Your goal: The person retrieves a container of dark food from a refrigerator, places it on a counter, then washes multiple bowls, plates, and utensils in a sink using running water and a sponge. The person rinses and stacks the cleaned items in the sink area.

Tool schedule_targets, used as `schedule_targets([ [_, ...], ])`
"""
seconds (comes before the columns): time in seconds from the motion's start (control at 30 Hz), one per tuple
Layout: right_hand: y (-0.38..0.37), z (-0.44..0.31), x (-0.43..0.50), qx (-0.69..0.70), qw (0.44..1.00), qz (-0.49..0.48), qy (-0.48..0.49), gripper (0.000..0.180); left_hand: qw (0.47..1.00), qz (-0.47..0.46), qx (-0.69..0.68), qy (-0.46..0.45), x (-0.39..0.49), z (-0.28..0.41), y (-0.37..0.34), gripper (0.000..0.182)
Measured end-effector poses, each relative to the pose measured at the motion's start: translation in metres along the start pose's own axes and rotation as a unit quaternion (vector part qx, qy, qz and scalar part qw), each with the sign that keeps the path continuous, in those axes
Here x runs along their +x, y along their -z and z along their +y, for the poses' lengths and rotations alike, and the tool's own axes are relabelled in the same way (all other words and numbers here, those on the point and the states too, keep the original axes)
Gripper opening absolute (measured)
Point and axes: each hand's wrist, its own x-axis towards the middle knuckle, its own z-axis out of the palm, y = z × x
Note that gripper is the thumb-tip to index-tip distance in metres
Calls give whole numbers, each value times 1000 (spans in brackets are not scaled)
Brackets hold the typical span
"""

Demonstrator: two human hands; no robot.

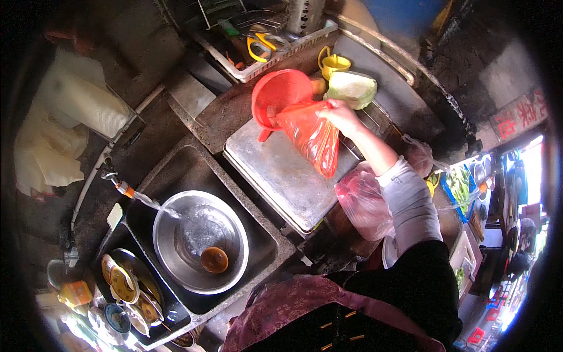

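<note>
My right hand (341,115) is closed on the gathered top of a red plastic bag (310,134), which hangs over a flat metal lid or board (290,163). Behind the bag stands a red plastic colander (281,88). Just beyond my fingers lie a piece of cabbage (352,89) and a yellow plastic mug (335,63). My left hand is out of view. In the sink, water runs from a tap (125,189) into a metal basin (237,237), where a small brown bowl (214,260) sits.
Dirty dishes (125,286) fill the left sink compartment. A pink plastic bag (365,202) lies beside my forearm. At the back, a white plastic basket (246,75) holds yellow-handled scissors (260,46). A blue basket of green vegetables (459,189) stands at the right.
</note>
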Motion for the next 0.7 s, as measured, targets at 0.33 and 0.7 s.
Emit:
schedule_targets([
  [0.33,123,-89,-59,126,954,274,1,11,998,-15,10,-60,28,-12,12,17],
  [0.7,233,63,-88,-50,914,399,-63,18,998,-16,26,-61,25,-21,14,18],
])
